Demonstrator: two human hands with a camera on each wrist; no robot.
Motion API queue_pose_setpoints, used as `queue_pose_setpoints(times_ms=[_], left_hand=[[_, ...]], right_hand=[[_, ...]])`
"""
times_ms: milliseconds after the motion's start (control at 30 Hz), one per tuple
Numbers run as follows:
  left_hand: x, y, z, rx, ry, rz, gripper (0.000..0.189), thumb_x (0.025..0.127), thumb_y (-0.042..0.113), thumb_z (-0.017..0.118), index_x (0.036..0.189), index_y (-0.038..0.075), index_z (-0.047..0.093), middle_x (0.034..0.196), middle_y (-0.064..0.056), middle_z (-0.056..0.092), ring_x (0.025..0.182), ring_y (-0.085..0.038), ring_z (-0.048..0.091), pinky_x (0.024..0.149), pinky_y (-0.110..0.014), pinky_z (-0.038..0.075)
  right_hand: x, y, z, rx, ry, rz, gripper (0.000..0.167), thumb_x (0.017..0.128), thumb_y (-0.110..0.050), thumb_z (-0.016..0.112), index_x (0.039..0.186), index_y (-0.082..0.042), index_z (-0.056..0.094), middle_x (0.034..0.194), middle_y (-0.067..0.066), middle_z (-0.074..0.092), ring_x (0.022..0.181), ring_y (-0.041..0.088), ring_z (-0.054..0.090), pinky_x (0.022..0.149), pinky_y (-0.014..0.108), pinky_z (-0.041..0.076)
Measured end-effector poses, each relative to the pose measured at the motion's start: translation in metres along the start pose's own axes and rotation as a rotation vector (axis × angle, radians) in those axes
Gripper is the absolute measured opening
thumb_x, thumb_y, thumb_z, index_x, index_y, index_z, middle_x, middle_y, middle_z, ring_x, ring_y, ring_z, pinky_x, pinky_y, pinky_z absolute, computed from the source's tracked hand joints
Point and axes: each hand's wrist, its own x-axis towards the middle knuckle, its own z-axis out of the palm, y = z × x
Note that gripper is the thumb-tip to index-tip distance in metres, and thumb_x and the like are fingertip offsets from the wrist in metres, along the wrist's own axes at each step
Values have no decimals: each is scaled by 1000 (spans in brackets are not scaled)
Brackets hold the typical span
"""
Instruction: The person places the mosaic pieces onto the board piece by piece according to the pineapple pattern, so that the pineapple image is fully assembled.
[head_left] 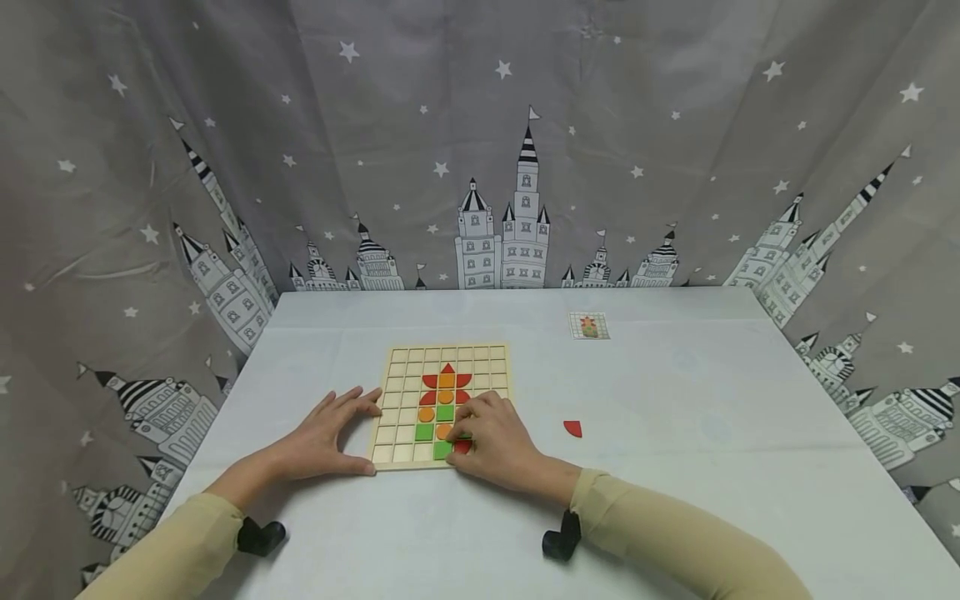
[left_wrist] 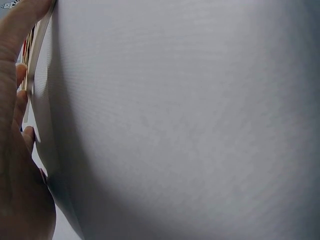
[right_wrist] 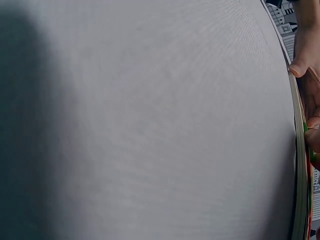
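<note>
A square wooden grid board lies on the table with flat coloured pieces set in its cells. My left hand spreads its fingers along the board's left side, with the thumb at the lower left corner and fingertips at the edge. Over the lower right part, my right hand bends its fingers and thumb around a red quarter-circle piece in the bottom row. This hand covers the cells beneath it. Next to its thumb is a green square, with an orange circle just above.
Another red quarter-circle lies alone on the white table, right of the board. A small pattern card rests farther back. Behind the table hangs a grey curtain printed with castles and stars.
</note>
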Motion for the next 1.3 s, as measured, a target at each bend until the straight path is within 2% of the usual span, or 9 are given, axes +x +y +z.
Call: queue_pose_setpoints(times_ms=[300, 500, 700, 933, 1133, 1300], left_hand=[[-1, 1, -1, -7, 6, 16, 84, 71, 66, 84, 134, 21, 54, 164, -9, 35, 152, -43, 18, 123, -64, 4], [-1, -3, 6, 7, 16, 21, 85, 70, 68, 84, 134, 21, 53, 165, -8, 34, 153, -41, 18, 124, -63, 4], [-4, -6, 13, 8, 37, 40, 84, 70, 67, 84, 133, 21, 54, 164, -11, 35, 152, -43, 19, 123, -65, 4], [-3, -8, 18, 30, 43, 25, 87, 68, 70, 84, 134, 22, 53, 164, -8, 34, 153, -42, 18, 124, -63, 3], [-4, -9, 18, 25, 46, 21, 87, 67, 69, 85, 134, 21, 54, 164, -8, 35, 153, -42, 19, 124, -63, 3], [-2, -11, 19, 34, 44, 23, 88, 67, 71, 83, 134, 23, 53, 165, -7, 34, 153, -41, 18, 124, -63, 3]], right_hand=[[1, 0, 0, 1, 28, -12, 13, 80, -32, 84, 91, -26, 82, 103, -9, 63, 105, 14, 49, 87, 33, 44], [-3, 2, 7, -10, 27, -15, 14, 80, -34, 84, 93, -27, 82, 104, -10, 63, 106, 13, 48, 90, 33, 44], [-8, 7, -8, 14, -16, 27, 20, 82, -35, 84, 99, -26, 82, 108, -10, 64, 109, 14, 48, 92, 34, 44], [-32, 51, -35, 17, 16, 48, 20, 82, -31, 85, 101, -25, 81, 107, -9, 65, 110, 16, 49, 92, 38, 44], [-64, 95, -60, -29, -10, 135, 29, 81, -32, 88, 108, -24, 79, 111, -7, 65, 112, 19, 51, 95, 43, 44], [-88, 122, -78, -41, -41, 229, 36, 79, -34, 89, 111, -25, 78, 113, -5, 65, 115, 24, 51, 96, 50, 43]])
